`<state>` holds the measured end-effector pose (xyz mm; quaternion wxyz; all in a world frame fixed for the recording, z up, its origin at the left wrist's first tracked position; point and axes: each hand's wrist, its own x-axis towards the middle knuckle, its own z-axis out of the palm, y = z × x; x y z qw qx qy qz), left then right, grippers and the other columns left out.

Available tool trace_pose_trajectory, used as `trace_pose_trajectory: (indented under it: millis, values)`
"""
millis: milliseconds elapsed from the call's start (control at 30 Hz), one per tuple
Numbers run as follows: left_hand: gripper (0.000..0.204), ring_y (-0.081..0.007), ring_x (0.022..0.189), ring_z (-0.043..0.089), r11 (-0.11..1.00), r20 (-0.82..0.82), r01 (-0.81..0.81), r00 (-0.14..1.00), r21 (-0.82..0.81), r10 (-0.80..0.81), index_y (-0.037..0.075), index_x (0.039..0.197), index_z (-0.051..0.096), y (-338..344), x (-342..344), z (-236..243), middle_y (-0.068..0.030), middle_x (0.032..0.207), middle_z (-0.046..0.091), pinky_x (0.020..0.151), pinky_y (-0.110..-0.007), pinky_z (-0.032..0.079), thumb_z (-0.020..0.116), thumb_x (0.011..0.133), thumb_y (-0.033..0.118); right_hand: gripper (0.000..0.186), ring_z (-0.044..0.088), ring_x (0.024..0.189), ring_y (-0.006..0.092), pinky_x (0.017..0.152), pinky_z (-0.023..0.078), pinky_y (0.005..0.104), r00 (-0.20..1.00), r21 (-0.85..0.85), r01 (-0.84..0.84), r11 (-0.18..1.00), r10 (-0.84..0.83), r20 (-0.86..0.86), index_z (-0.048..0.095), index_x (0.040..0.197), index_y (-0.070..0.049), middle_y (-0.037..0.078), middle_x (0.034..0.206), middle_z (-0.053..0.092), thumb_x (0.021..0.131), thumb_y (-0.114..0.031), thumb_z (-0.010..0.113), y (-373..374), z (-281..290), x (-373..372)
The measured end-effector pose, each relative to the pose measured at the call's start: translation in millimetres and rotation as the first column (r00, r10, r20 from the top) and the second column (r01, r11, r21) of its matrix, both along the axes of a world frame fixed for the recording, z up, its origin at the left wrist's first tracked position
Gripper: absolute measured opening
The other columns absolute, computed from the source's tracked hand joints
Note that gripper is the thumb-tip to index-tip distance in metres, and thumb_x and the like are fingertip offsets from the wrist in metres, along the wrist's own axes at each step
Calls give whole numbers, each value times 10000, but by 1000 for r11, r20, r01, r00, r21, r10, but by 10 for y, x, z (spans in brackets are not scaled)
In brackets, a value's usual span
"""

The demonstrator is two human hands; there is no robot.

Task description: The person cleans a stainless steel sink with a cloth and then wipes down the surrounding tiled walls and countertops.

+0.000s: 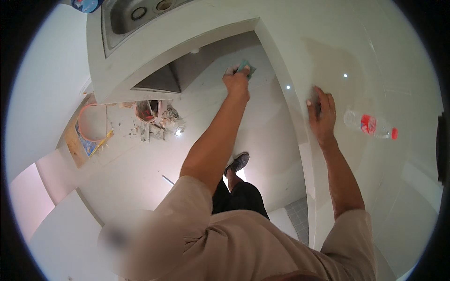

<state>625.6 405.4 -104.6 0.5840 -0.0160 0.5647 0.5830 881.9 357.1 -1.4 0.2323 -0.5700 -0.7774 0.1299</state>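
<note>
My left hand point(236, 83) reaches forward below the counter, its fingers closed around a green scouring pad point(246, 67). The pad is against a pale, smooth surface inside the opening under the counter; whether that is wall or floor I cannot tell. On the right, my right hand point(321, 113) rests with fingers apart on the pale countertop point(323, 61), near its inner edge. It holds nothing. Just right of that hand, a clear plastic bottle point(380, 128) with a red cap and red label lies on its side.
A steel sink point(123, 23) is set in the counter at the upper left. On the floor at left stand a round orange-rimmed bucket point(92, 139) and a second container point(144, 111) beside rubble and scraps point(164, 125). A thin stick-like thing point(168, 180) lies by my left arm.
</note>
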Motion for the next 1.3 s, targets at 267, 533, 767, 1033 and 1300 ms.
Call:
trace_pose_trajectory:
  millis: [267, 533, 767, 1033, 1300]
  values:
    - [299, -221, 965, 630, 935, -120, -309, 936, 174, 331, -96, 1162, 655, 1131, 373, -183, -137, 1067, 679, 894, -336, 491, 712, 874, -35, 356, 484, 799, 223, 713, 439, 351, 989, -16, -16, 1000, 18, 147, 603, 1284, 13, 102, 922, 516, 963, -140, 588, 13, -2, -30]
    - [272, -234, 927, 644, 959, -338, -132, 916, 251, 215, -122, 1108, 684, 1040, 308, -379, -139, 1005, 700, 846, -338, 514, 714, 870, 6, 385, 470, 789, 234, 699, 422, 359, 981, -44, -19, 999, 27, 191, 591, 1274, 35, 116, 907, 504, 955, -181, 569, 59, -10, -122]
    - [265, -234, 999, 646, 948, -95, -240, 960, 209, 264, -111, 1128, 708, 958, 250, -479, -176, 1089, 717, 935, -331, 502, 692, 886, -5, 384, 482, 774, 259, 699, 439, 391, 985, -38, -23, 999, 29, 168, 592, 1260, 43, 137, 912, 538, 946, -177, 593, 49, -22, -101]
    - [262, -225, 944, 654, 953, -126, -166, 971, 252, 202, -69, 1097, 733, 1009, 274, -437, -138, 1044, 724, 884, -326, 506, 760, 849, 11, 357, 477, 769, 249, 678, 424, 368, 987, -25, -76, 997, 79, 137, 583, 1255, 62, 138, 921, 523, 956, -134, 572, 46, -46, -114]
    - [193, -234, 941, 673, 954, -376, -30, 915, 299, 147, -52, 1030, 763, 477, 547, -496, -150, 1052, 732, 856, -312, 531, 723, 841, -40, 331, 480, 780, 244, 695, 426, 355, 987, -42, -78, 996, 83, 138, 603, 1237, 47, 120, 907, 502, 959, -133, 605, 26, -19, -108]
